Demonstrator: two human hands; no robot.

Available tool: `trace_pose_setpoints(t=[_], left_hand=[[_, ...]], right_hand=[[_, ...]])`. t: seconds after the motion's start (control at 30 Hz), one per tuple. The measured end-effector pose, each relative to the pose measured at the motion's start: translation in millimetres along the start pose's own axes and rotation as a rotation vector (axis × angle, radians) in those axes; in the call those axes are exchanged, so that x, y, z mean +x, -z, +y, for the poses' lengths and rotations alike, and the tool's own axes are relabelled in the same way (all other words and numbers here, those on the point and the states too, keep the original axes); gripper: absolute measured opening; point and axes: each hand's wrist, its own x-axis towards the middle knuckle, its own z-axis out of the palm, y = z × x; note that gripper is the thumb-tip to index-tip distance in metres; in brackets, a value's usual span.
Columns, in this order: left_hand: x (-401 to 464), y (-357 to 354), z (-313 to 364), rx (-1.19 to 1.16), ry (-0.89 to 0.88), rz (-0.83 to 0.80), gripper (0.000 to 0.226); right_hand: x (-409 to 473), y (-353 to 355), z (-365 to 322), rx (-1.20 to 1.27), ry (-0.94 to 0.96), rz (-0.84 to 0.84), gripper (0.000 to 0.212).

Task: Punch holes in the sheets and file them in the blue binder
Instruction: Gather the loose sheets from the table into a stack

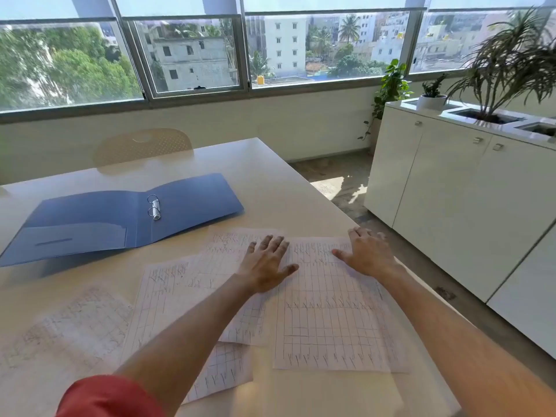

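A: Status on the desk?

B: Both hands flat, fingers straight and spread, gripping nothing. Left hand (266,263) presses on the overlap between two gridded sheets. Right hand (368,254) rests on the top right corner of the rightmost sheet (331,320), close to the table (270,182) edge.

A: How many sheets?

B: At least four loose ones, fanned out and overlapping across the near half of the table. The far-left sheet (75,323) is blurred, so its markings can't be read; it may be more than one page. All carry hand-drawn grids with ticks.

A: Binder?

B: Blue binder (90,224) lies open, covers flat, on the left far part of the table, apart from the sheets. Its ring mechanism (154,207) sits at the spine, two rings; whether they're latched, can't tell at this size. Inside left cover has a pocket.

A: Anything else around?

B: Beige chair (141,147) behind the table, white cabinet (451,191) to the right with potted plants (508,64) on top, window (192,52) across the back. Red sleeve (108,398) on the left arm.
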Motion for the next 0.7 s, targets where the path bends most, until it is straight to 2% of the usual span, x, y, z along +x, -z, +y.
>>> trace_pose_setpoints(t=[0.5,0.57,0.7], left_hand=[[-5.4,-7.7,0.4,-0.016,0.03,0.013,0.083],[-6.1,-8.5,0.6,-0.022,0.035,0.016,0.083],[-6.4,-8.3,1.1,-0.018,0.036,0.02,0.083]], right_hand=[[3.7,8.0,2.6,0.144,-0.054,0.023,0.076],[4.5,11.3,4.3,0.274,-0.102,0.035,0.07],[6.9,19.0,9.4,0.712,-0.292,0.028,0.061]])
